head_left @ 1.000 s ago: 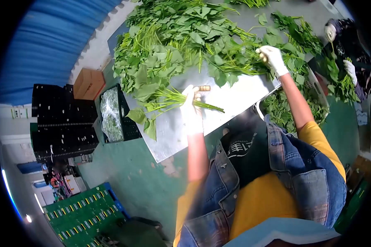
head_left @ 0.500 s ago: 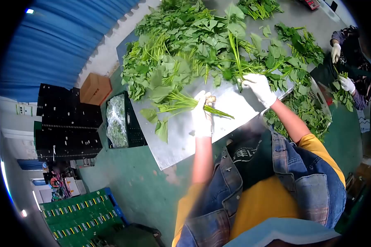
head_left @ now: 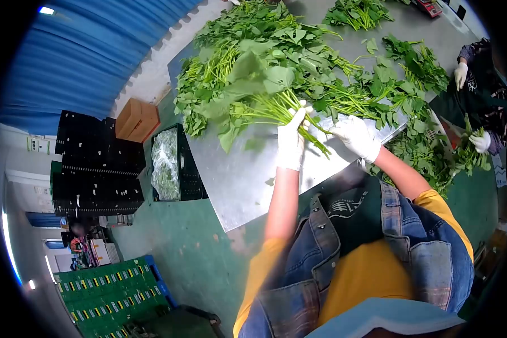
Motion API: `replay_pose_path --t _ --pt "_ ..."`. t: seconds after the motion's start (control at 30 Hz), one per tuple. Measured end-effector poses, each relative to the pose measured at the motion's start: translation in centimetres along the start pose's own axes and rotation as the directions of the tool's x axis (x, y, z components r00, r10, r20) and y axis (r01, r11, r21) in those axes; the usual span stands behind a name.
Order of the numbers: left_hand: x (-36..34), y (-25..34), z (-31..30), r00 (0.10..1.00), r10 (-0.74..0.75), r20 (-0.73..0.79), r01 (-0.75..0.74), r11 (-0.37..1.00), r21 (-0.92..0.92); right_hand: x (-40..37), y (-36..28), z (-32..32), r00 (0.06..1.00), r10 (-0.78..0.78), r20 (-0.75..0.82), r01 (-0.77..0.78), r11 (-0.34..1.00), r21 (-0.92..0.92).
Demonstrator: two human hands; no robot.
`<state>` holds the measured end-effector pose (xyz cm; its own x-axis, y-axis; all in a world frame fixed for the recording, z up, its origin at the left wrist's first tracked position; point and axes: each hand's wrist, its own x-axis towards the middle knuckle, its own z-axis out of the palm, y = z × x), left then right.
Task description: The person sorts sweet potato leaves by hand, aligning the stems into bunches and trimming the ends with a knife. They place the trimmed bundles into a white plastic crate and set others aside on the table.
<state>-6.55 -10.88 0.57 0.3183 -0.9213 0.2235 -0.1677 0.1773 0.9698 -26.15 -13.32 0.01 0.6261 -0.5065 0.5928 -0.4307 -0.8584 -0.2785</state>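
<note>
My left hand point(head_left: 290, 141), in a white glove, is closed around a bunch of leafy green stems point(head_left: 267, 108). The leaves fan out to the upper left, somewhat blurred, and the cut ends stick out below the fist. Beside it, my right hand point(head_left: 357, 138), also gloved, pinches the lower end of a green stem point(head_left: 315, 124) that runs up into the bunch. Both hands are above the metal table point(head_left: 225, 188). Behind them lies a large pile of leafy greens point(head_left: 248, 50).
More greens point(head_left: 414, 149) fill a crate at the table's right edge. Across at the right, a co-worker's gloved hand point(head_left: 481, 142) holds greens. Left of the table stand a crate with a plastic-wrapped bundle point(head_left: 166, 163), a cardboard box point(head_left: 136, 119) and black crates point(head_left: 98, 169).
My right hand has brought its stem left against the bunch and lowered slightly. My left hand has raised the bunch and turned it more upright.
</note>
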Motion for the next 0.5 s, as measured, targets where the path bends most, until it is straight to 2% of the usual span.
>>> replay_pose_path --t 0.03,0.07,0.1,0.13,0.17,0.2,0.23,0.27,0.33,0.37,0.4,0.43,0.47,0.5 --pt "0.0 -0.1 0.1 0.942 0.333 0.046 -0.327 0.873 0.361 0.1 0.0 -0.3 0.998 0.042 0.045 -0.045 0.997 0.065" --pt "0.0 -0.1 0.1 0.781 0.589 0.207 -0.565 0.526 0.636 0.1 0.1 -0.5 0.992 0.082 0.093 -0.093 0.988 0.127" --pt "-0.4 -0.2 0.2 0.903 0.419 0.096 -0.406 0.76 0.507 0.2 0.8 -0.3 0.932 0.22 0.287 -0.306 0.903 0.301" --pt "-0.3 -0.2 0.0 0.904 0.417 0.1 -0.407 0.762 0.504 0.5 0.9 -0.1 0.931 0.226 0.287 -0.311 0.902 0.299" --pt "-0.4 -0.3 0.0 0.849 0.496 0.182 -0.497 0.631 0.596 0.7 0.8 0.3 0.894 0.313 0.321 -0.444 0.718 0.537" --pt "-0.5 -0.4 0.1 0.784 0.556 0.275 -0.573 0.48 0.664 1.0 0.6 0.7 0.844 0.384 0.375 -0.526 0.454 0.719" --pt "-0.7 -0.4 0.8 0.659 0.608 0.444 -0.642 0.146 0.753 3.0 0.5 -0.9 0.762 0.287 0.58 -0.637 0.496 0.591" --pt "-0.8 0.2 1.2 0.658 0.604 0.45 -0.649 0.15 0.746 4.5 -1.0 -2.7 0.699 0.291 0.653 -0.709 0.405 0.578" --pt "-1.1 1.3 2.0 0.711 0.675 0.198 -0.618 0.464 0.635 4.4 -1.1 -0.6 0.741 0.334 0.582 -0.643 0.104 0.759" --pt "-1.4 0.5 2.1 0.904 0.413 0.114 -0.414 0.772 0.482 4.0 -1.5 -1.5 0.678 0.438 0.59 -0.657 0.001 0.754" --pt "-1.4 0.2 2.3 0.905 0.409 0.117 -0.412 0.774 0.48 4.0 -2.0 -2.1 0.674 0.442 0.592 -0.659 -0.003 0.752" --pt "-1.4 0.6 2.5 0.983 0.185 0.002 -0.182 0.965 0.189 3.8 -2.3 -2.4 0.644 0.553 0.529 -0.623 -0.022 0.782" --pt "-1.4 1.1 2.7 0.997 -0.077 -0.033 0.071 0.987 -0.141 3.6 -2.4 -2.4 0.599 0.656 0.459 -0.585 -0.033 0.81" --pt "-1.4 1.7 2.8 0.966 -0.258 -0.007 0.229 0.872 -0.433 3.0 -1.9 -2.0 0.627 0.667 0.402 -0.509 -0.04 0.86"
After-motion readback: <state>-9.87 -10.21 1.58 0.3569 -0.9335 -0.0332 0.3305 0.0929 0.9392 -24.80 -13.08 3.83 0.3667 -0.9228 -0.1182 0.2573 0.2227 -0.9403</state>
